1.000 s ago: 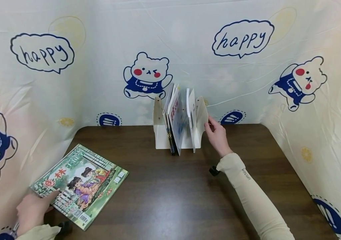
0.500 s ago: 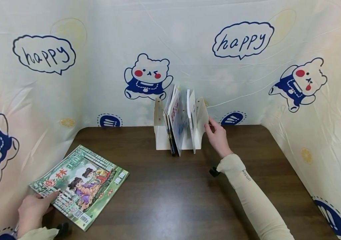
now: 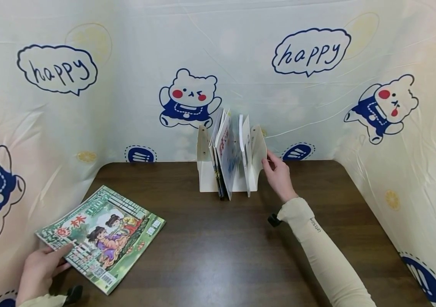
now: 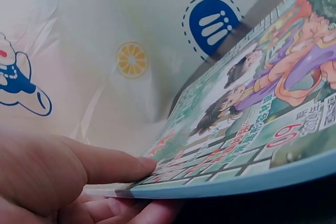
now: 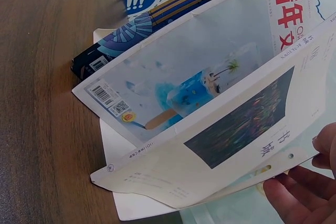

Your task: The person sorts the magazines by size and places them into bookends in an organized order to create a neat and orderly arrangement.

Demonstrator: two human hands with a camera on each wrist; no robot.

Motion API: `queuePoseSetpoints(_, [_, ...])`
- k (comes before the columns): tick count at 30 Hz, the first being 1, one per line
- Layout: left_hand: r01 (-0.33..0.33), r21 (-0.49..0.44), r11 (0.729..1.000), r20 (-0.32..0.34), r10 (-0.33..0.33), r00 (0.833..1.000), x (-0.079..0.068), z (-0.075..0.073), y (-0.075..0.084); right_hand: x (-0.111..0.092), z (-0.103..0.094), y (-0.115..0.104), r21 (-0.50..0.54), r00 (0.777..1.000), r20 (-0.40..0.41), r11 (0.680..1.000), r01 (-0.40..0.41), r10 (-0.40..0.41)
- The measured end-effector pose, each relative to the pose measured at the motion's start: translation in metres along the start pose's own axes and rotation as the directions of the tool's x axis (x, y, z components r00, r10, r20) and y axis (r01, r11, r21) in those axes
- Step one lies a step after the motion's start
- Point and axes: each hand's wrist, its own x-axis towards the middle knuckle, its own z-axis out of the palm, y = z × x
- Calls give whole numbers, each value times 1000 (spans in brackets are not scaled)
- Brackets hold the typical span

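Note:
At the table's left side, my left hand (image 3: pixel 41 268) pinches the near-left edge of a green illustrated magazine (image 3: pixel 118 238). In the left wrist view the thumb (image 4: pixel 123 167) lies on the cover and the fingers are underneath. The magazine's near edge is lifted a little there. Far back in the middle stands a white book rack (image 3: pixel 207 181) holding several upright magazines and books. My right hand (image 3: pixel 279 175) grips the rack's right side panel (image 3: pixel 258 149) between thumb and fingers. In the right wrist view a pale-blue magazine (image 5: pixel 178 87) and a white book (image 5: pixel 236 124) stand inside, leaning.
The dark wooden table (image 3: pixel 202 247) runs from the rack toward me. A pale curtain (image 3: pixel 133 85) with bear prints closes off the back and both sides. Between the pale-blue magazine and the white book there is a gap in the rack.
My left hand has shifted slightly left and its fingers now show under the magazine's edge; the magazine's near-left corner has moved slightly outward. The right hand keeps its grip on the rack.

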Motion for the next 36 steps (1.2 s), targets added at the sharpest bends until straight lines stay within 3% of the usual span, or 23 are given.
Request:
queuePoseSetpoints(3, [-4,-9,1000,101,5,995,-6,-2,3,0,0,0,-4,1000,1,1000,-3,3])
queuePoseSetpoints(6, [-53,-19,998,233,56,971,-6,-3,5,0,0,0,-8,1000,3,1000,-3,3])
queuePoseSetpoints(8, [-82,-39,996,285,90,954,-6,-2,6,0,0,0,-2,1000,4,1000,-5,5])
queuePoseSetpoints(10, [-108,-53,993,311,119,943,-6,-1,7,0,0,0,3,1000,3,1000,-7,7])
queuePoseSetpoints(17, [-101,-62,993,314,115,942,-6,5,7,-1,0,0,9,1000,7,1000,-13,13])
queuePoseSetpoints(22, [-147,-88,985,364,169,916,-6,9,7,0,0,1,6,1000,3,1000,-9,8])
queuePoseSetpoints(27, [-158,-155,975,352,204,913,-10,13,8,0,0,2,11,1000,-1,1000,-7,7])
queuePoseSetpoints(34, [-202,-135,970,162,222,961,-24,24,17,0,0,3,10,1000,14,1000,-11,11])
queuePoseSetpoints(36, [-210,-161,964,127,231,965,-29,27,21,0,0,3,13,1000,16,1000,-18,18])
